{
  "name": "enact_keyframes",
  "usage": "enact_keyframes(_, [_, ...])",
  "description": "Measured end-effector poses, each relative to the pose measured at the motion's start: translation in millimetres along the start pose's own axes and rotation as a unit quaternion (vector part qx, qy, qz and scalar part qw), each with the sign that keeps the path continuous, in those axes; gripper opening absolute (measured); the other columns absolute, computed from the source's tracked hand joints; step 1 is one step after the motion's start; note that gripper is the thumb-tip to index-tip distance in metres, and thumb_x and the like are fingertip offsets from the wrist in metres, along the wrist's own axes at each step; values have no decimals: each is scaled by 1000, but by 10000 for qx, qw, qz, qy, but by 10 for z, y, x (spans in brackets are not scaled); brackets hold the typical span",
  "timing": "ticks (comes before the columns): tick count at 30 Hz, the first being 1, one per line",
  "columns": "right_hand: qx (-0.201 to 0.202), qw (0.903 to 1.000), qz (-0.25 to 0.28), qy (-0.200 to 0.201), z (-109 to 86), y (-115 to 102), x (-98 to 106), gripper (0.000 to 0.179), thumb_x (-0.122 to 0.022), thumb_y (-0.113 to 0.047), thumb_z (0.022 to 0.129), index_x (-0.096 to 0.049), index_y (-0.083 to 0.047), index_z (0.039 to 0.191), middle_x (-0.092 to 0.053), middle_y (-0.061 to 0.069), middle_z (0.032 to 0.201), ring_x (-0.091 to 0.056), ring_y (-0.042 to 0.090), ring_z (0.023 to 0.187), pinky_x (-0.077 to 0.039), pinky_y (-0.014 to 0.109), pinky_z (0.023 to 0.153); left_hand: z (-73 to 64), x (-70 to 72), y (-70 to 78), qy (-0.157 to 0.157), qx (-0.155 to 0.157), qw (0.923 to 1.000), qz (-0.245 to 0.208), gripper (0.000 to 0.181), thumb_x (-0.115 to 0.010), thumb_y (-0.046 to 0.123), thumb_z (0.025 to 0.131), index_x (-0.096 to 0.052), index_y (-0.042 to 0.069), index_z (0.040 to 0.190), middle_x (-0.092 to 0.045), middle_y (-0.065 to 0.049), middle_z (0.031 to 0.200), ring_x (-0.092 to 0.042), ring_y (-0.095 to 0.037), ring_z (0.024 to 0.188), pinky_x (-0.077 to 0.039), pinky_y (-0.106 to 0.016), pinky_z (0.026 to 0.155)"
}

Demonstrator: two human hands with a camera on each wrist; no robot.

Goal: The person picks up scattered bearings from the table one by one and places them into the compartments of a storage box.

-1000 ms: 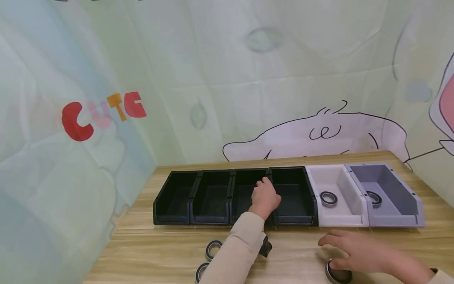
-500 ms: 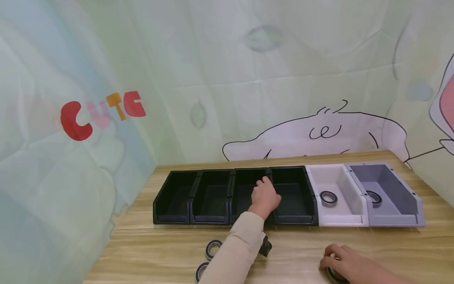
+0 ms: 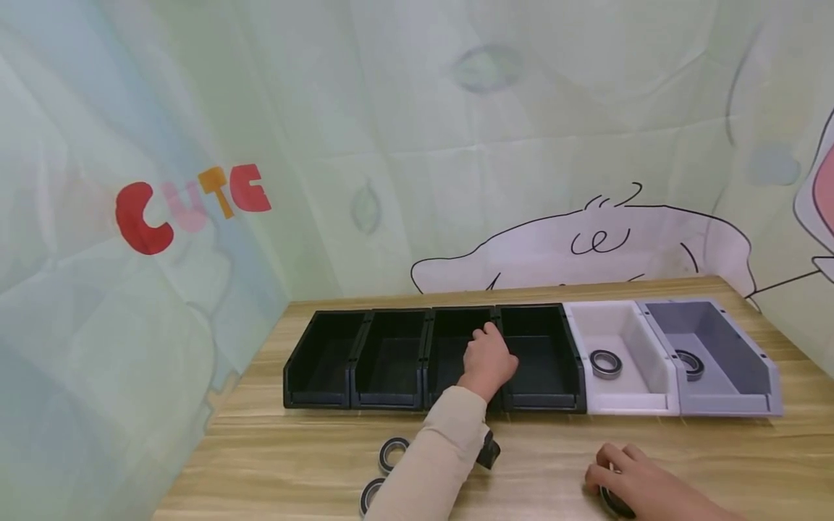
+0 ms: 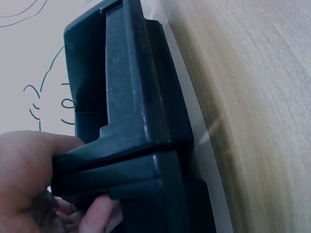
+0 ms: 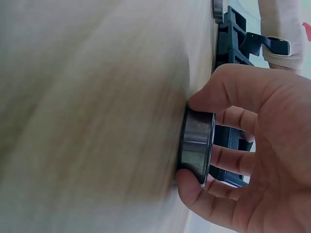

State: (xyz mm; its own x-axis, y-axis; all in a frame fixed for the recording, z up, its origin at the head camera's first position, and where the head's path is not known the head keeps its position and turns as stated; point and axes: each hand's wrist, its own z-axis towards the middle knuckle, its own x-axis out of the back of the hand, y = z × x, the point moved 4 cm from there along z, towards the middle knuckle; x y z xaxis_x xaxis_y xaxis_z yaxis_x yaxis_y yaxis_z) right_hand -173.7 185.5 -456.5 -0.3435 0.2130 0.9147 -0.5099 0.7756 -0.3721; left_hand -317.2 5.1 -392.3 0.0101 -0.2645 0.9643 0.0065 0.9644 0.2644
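My left hand (image 3: 490, 362) grips the adjoining side walls of the third and fourth black bins (image 3: 541, 401) from the left. In the left wrist view the thumb lies on one side of these black walls (image 4: 131, 131) and the fingers on the other. On the table at the front right, my right hand (image 3: 635, 481) holds a ball bearing (image 5: 197, 145) by its outer rim, between the thumb and fingers. The bearing lies flat on or very close to the wood; the hand partly covers it in the head view.
Right of the black bins stand a white bin (image 3: 635, 404) and a grey bin (image 3: 730, 405), with a bearing (image 3: 606, 364) in the white one and another bearing (image 3: 691, 365) in the grey one. Two bearings (image 3: 384, 467) lie beside my left sleeve (image 3: 423, 463).
My right hand has come down from hovering open over the bearing and its fingers have curled round the rim. The left hand stays on the bin walls.
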Motion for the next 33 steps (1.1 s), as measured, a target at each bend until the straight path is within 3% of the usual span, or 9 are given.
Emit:
enact_keyframes(5, [252, 9992, -210, 207, -9, -18, -4, 42, -56, -67, 73, -55, -36, 101, -43, -9, 101, -40, 10, 82, -42, 25, 62, -2, 9, -1, 7, -22, 10000, 29, 59, -64, 37, 84, -40, 3, 126, -53, -15, 108, -58, -23, 73, -52, -30, 61])
enact_keyframes(14, [561, 9961, -674, 135, 13, -128, 45, 48, -49, -72, 74, -54, -35, 105, -46, -9, 101, -40, 8, 83, -46, 25, 64, 7, 3, -10, 7, -21, 10000, 32, 57, -63, 37, 85, -40, 3, 125, -53, -15, 108, -58, -23, 74, -51, -30, 59])
enact_keyframes(20, [895, 9910, -848, 512, 9, -222, 135, 46, -49, -69, 77, -54, -33, 105, -48, -7, 103, -41, 9, 84, -45, 24, 61, 1, 5, -10, 59, -26, 10000, -8, 58, -63, 37, 84, -40, 3, 125, -53, -15, 109, -59, -24, 75, -52, -31, 61])
enact_keyframes(23, [1015, 9910, -705, 518, 38, -269, 181, 39, -52, -64, 79, -54, -33, 104, -48, -8, 102, -41, 6, 84, -45, 24, 61, 0, 8, -15, 63, 4, 10000, -51, 58, -64, 37, 84, -40, 3, 126, -53, -15, 110, -59, -24, 77, -53, -31, 63])
enact_keyframes(26, [1188, 9896, -514, 635, 72, -322, 261, 24, -62, -45, 83, -55, -32, 101, -46, -11, 100, -41, 3, 81, -44, 23, 61, -2, 7, -14, 66, -3, 9999, -118, 57, -64, 36, 84, -40, 3, 125, -53, -15, 109, -59, -24, 77, -53, -32, 65])
enact_keyframes(29, [1552, 9785, -627, 1209, 109, -387, 379, 30, -70, -20, 73, -56, -30, 98, -45, -13, 97, -42, 1, 81, -43, 23, 63, -7, 6, -9, 82, -10, 9999, -138, 57, -64, 36, 84, -40, 3, 125, -53, -15, 108, -58, -24, 75, -52, -31, 63])
enact_keyframes(33, [1944, 9548, -1010, 2010, 170, -459, 561, 42, -70, -11, 58, -58, -26, 96, -46, -13, 94, -42, 3, 81, -41, 23, 63, -8, 2, -11, 91, -21, 9999, -121, 56, -64, 36, 84, -41, 4, 124, -53, -15, 107, -57, -23, 73, -52, -31, 61])
